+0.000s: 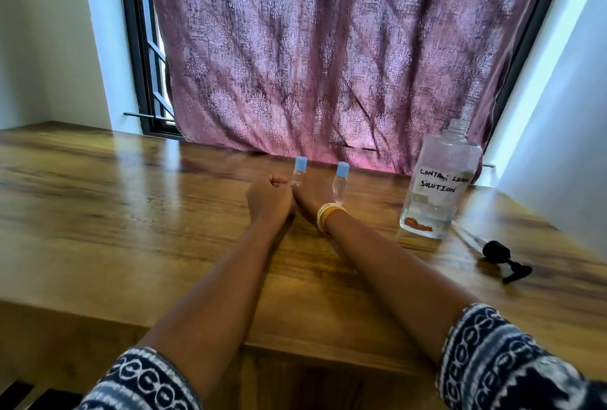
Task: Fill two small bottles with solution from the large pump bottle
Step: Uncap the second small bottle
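Near edge of table [98,212]: both forearms reach out, patterned sleeves cut off at frame bottom. Toward the right edge lies the black pump head [499,255], off its bottle, dip tube alongside. Just beyond it stands the big bottle [438,186], neck open, hand-lettered label, little liquid left at the bottom; likely light now, rigid, slick wall, best taken round the body.

Mid-table toward the far edge, left hand [269,196] curled against left vial [299,174], seemingly gripping it; right hand [312,193] beside it, bangles at wrist, fingers hidden, grip unclear. Right vial [340,181] stands just beyond. Both blue-capped, small, tippy; pinch at body. Fill levels unreadable. Curtain [328,48] behind.
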